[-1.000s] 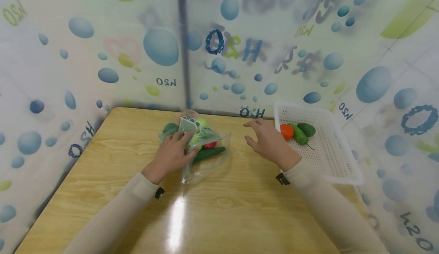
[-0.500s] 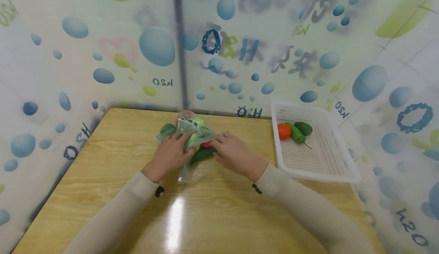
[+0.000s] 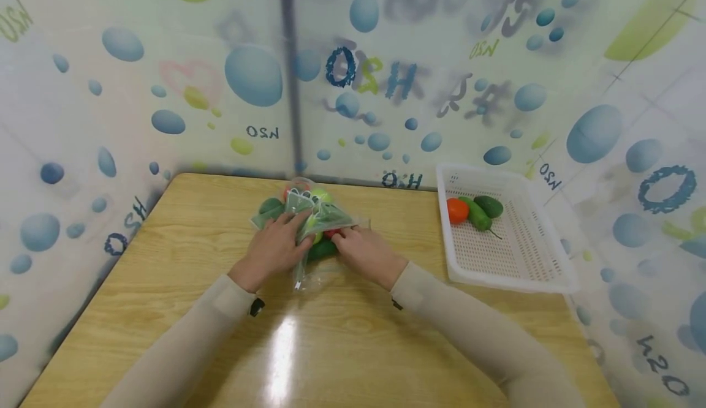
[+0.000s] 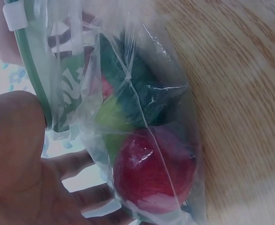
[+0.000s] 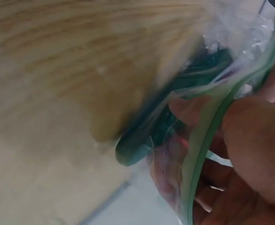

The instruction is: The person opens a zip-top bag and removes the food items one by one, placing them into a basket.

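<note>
A clear zip bag [image 3: 336, 217] with a green zip strip lies on the table, loaded with produce. Through its plastic show a red round piece [image 4: 156, 171], a dark green cucumber-like piece [image 5: 132, 151] and a yellow-green round one [image 3: 320, 195]. My left hand [image 3: 273, 245] rests on the bag's left part, fingers spread over it, thumb apart from them. On the right side, my right hand [image 3: 366, 255] pinches the bag by its green zip edge. Its thumb [image 5: 189, 108] shows through the plastic flap, beside the cucumber-like piece; the other fingers are partly hidden behind the strip.
To the right stands a white perforated basket [image 3: 449, 261]. In it lie a red tomato [image 3: 457, 211], a green chili pepper [image 3: 478, 217] and a dark green oval vegetable [image 3: 489, 206]. The wooden table [image 3: 353, 334] meets a patterned curtain [image 3: 353, 138] at its back edge.
My right hand has come left from beside the basket to the bag and taken hold of its right edge. The left hand has stayed on the bag. The head view has shifted slightly.
</note>
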Available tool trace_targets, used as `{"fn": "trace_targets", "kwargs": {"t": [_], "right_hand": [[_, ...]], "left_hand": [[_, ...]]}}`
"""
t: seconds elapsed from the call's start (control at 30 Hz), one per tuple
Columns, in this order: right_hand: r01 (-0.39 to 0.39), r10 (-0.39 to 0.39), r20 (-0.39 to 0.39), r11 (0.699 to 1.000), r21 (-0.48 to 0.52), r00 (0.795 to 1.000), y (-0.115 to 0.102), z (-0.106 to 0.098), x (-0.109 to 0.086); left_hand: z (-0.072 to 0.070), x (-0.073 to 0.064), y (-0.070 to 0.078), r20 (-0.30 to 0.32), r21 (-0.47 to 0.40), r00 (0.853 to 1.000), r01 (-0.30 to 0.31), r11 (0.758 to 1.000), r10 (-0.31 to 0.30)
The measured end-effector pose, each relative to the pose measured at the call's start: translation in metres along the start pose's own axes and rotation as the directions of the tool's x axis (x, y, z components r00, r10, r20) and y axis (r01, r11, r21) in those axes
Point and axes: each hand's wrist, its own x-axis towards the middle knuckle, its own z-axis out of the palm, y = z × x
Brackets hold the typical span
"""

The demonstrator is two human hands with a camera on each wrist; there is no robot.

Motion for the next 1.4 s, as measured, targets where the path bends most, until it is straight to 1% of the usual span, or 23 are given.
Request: {"fn": "trace_targets", "kwargs": {"t": [0.1, 0.23, 0.6, 0.83, 0.9, 1.07, 1.2, 1.3, 1.4], "right_hand": [[-0.028, 0.029, 0.043, 0.999, -0.026, 0.999, -0.001, 0.007, 0.003], [-0.045, 0.046, 0.056, 0.999, -0.028, 0.997, -0.002, 0.013, 0.005], [-0.032, 0.032, 0.049, 0.999, -0.002, 0.998, -0.005, 0.014, 0.004], [-0.015, 0.015, 0.017, 1.000, 0.003, 1.000, -0.006, 0.014, 0.003], [-0.015, 0.015, 0.024, 1.000, 0.004, 1.000, -0.007, 0.012, 0.003], [-0.023, 0.023, 0.048, 1.000, 0.008, 0.999, -0.010, 0.009, 0.001], [-0.019, 0.019, 0.022, 1.000, 0.019, 1.000, -0.011, 0.008, 0.000], [-0.019, 0.019, 0.013, 1.000, 0.012, 1.000, -0.012, 0.007, -0.001], [-0.016, 0.016, 0.016, 1.000, -0.015, 1.000, -0.012, 0.005, -0.002]], "left_hand": [[0.001, 0.000, -0.001, -0.004, -0.003, 1.000, 0.004, 1.000, -0.004], [0.002, 0.000, -0.001, -0.004, -0.013, 1.000, 0.007, 1.000, -0.008], [0.001, -0.001, -0.002, -0.001, -0.023, 1.000, 0.004, 1.000, -0.004], [0.001, 0.000, -0.001, -0.026, -0.021, 1.000, -0.012, 1.000, 0.012], [0.001, 0.000, -0.001, -0.028, -0.020, 0.999, -0.016, 1.000, 0.016], [0.001, -0.001, -0.001, -0.012, -0.023, 1.000, -0.009, 1.000, 0.009], [0.001, -0.001, -0.001, -0.006, -0.024, 1.000, -0.003, 1.000, 0.003], [0.001, -0.001, -0.001, -0.009, -0.025, 1.000, -0.002, 1.000, 0.001], [0.002, -0.001, -0.002, -0.011, -0.024, 1.000, -0.002, 1.000, 0.002]]}}
